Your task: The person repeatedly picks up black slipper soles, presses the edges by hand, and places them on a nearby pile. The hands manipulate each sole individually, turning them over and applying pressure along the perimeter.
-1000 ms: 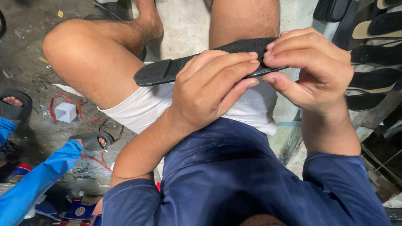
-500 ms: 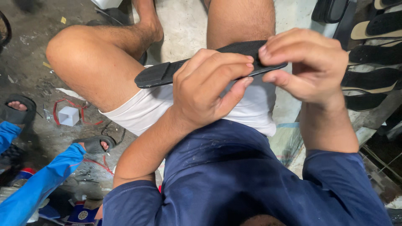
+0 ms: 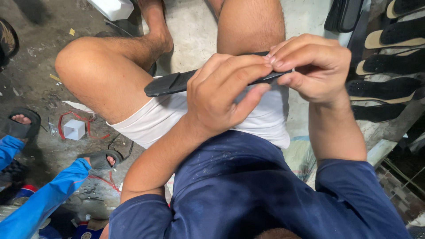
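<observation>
A flat black shoe sole point(image 3: 170, 83) lies edge-on across my lap, above my white shorts point(image 3: 159, 117). My left hand point(image 3: 226, 95) wraps over its middle, fingers curled across the top. My right hand point(image 3: 312, 66) pinches the sole's right end between thumb and fingertips. The two hands touch at the fingertips. Only the sole's left end shows; the rest is hidden under my fingers.
Several black and tan soles point(image 3: 387, 62) are stacked at the right. Another person's legs in blue trousers point(image 3: 42, 201) and sandalled feet point(image 3: 20, 126) are at the lower left, beside a small white box point(image 3: 74, 129) on the dirty concrete floor.
Both hands keep their grip on the sole. The view has shifted slightly right and down; the hands have barely moved on the sole.
</observation>
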